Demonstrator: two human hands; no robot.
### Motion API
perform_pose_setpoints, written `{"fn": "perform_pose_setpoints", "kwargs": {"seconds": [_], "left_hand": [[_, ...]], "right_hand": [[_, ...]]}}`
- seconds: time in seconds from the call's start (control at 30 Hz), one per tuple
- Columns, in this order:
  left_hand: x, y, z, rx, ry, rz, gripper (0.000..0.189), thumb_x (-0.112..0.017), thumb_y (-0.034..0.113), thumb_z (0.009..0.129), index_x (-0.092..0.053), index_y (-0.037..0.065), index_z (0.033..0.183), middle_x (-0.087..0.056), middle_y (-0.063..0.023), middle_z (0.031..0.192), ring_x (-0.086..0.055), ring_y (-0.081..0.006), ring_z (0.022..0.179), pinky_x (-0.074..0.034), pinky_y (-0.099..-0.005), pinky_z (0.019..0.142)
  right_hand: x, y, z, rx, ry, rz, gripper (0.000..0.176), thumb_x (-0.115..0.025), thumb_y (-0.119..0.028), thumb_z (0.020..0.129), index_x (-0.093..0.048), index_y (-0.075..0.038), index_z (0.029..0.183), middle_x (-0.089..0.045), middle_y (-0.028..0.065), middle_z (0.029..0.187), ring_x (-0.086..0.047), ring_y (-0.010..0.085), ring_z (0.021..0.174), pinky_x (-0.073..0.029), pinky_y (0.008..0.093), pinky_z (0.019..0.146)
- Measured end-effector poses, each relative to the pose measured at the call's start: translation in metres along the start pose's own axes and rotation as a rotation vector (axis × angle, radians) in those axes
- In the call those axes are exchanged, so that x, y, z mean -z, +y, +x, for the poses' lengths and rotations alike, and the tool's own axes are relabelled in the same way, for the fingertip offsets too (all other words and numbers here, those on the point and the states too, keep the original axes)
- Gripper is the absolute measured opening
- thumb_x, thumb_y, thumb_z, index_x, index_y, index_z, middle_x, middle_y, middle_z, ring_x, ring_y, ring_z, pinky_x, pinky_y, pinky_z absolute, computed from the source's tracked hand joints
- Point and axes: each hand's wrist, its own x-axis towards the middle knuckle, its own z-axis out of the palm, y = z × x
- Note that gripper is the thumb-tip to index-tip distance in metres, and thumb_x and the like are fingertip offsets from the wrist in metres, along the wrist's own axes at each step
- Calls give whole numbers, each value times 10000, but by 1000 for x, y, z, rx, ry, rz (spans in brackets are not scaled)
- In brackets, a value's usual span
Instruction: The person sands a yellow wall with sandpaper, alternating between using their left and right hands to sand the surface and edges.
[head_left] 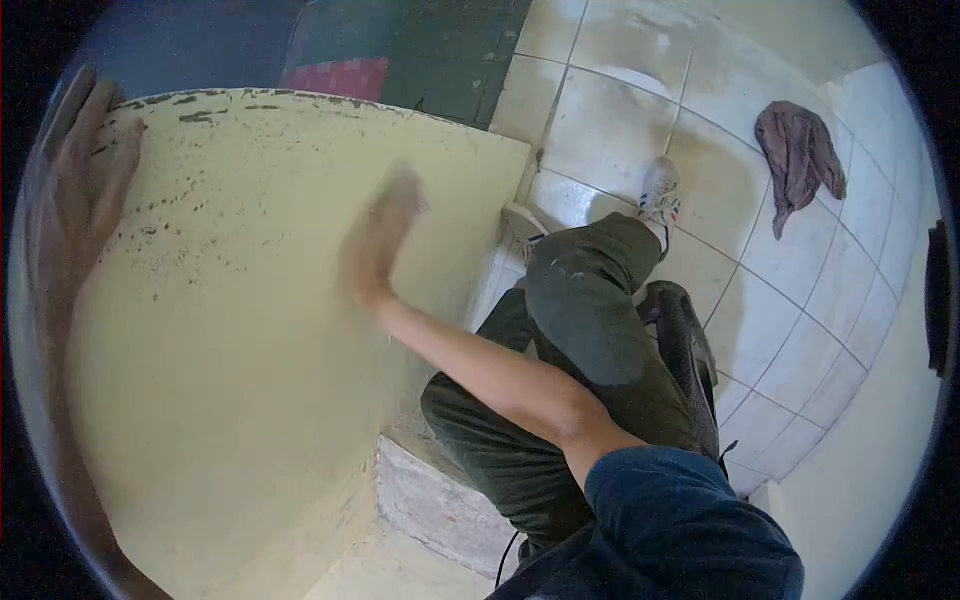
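Note:
A pale yellow painted surface (230, 380) fills the left half of the head view. Dark flecks and chips dot its upper left part, and its far edge is worn. At the far left, my left hand (80, 180) lies against this surface near the chipped edge, fingers stretched out. Over the middle of the surface is my right hand (385, 230), smeared by motion. Its fingers are too blurred to show whether they hold something or touch the paint.
A crumpled brown cloth (798, 160) lies on the stained white floor tiles (740, 300). Beyond the worn edge is a dark green and blue area (440, 60) with a pink patch. My bent legs (590, 300) are beside the yellow surface, near a black object (680, 330).

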Motion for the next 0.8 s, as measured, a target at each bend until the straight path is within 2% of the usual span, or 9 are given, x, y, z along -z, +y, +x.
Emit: {"fn": "perform_pose_setpoints", "kwargs": {"seconds": [0.1, 0.27, 0.33, 0.43, 0.5, 0.57, 0.67, 0.77, 0.8], "left_hand": [[-15, 4, -5, 28, 84, -450, 490, -567, 316, 976, -507, 25, 1365, -445, -167, 1462, -461, -277, 1337, -391, -383, 1117], [-1, 5, 2, 49, 1, -100, 493, -592, 286, 956, -503, 29, 1368, -458, -175, 1444, -454, -290, 1338, -384, -374, 1120], [0, 6, -1, 33, 3, -75, 491, -592, 285, 956, -506, 28, 1366, -459, -176, 1444, -453, -292, 1339, -382, -376, 1121], [1, 6, 1, 3, 12, -59, 488, -592, 284, 955, -509, 27, 1362, -460, -177, 1443, -452, -295, 1340, -378, -380, 1122], [1, 7, 1, -12, 23, -57, 487, -592, 283, 955, -511, 27, 1360, -461, -177, 1442, -451, -297, 1340, -375, -383, 1123], [-2, 5, 0, -17, 33, -71, 485, -592, 283, 954, -514, 26, 1358, -462, -178, 1442, -450, -299, 1341, -372, -386, 1124], [-3, 1, 1, -20, 29, -78, 482, -592, 282, 953, -517, 25, 1355, -464, -179, 1441, -449, -302, 1341, -368, -389, 1125], [-7, 2, -2, -11, 21, -75, 480, -592, 281, 952, -520, 24, 1351, -466, -180, 1440, -447, -304, 1342, -364, -393, 1126], [-8, 2, -1, -16, 23, -69, 479, -592, 281, 952, -521, 23, 1350, -466, -181, 1440, -447, -305, 1342, -363, -395, 1127]], "right_hand": [[3, -26, -3, 245, -103, 125, 586, -315, -114, 1008, -106, 16, 1540, -85, 185, 1619, -18, 357, 1498, 37, 462, 1215], [11, 1, 32, 834, -151, 1, 590, -342, -143, 1004, -147, 21, 1535, -115, 185, 1616, -32, 351, 1500, 36, 450, 1214], [16, 46, 54, 138, -109, 88, 598, -346, -171, 998, -159, 15, 1535, -113, 179, 1619, -42, 350, 1500, 40, 442, 1215], [9, 11, 90, -319, -69, 140, 613, -346, -174, 1015, -97, 11, 1542, -12, 176, 1629, 33, 332, 1503, 31, 444, 1212], [1, -53, 68, 143, -98, 82, 654, -411, -171, 993, -105, 34, 1534, -16, 179, 1628, 36, 346, 1501, 40, 458, 1210], [26, -118, 22, 477, -495, 184, 674, -425, -165, 950, -148, 19, 1537, -53, 178, 1626, 11, 370, 1498, 49, 487, 1208], [35, -85, 4, 1010, -559, 73, 719, -471, -157, 916, -154, 26, 1535, -37, 215, 1618, 21, 398, 1492, 49, 520, 1202], [21, 87, 5, 387, -248, -30, 638, -379, -153, 978, -132, 32, 1536, -40, 282, 1594, 4, 428, 1483, 8, 548, 1197], [20, 105, 17, 360, -115, -164, 622, -335, -145, 992, -89, 51, 1529, -18, 270, 1599, 7, 418, 1484, 21, 524, 1201]]}}
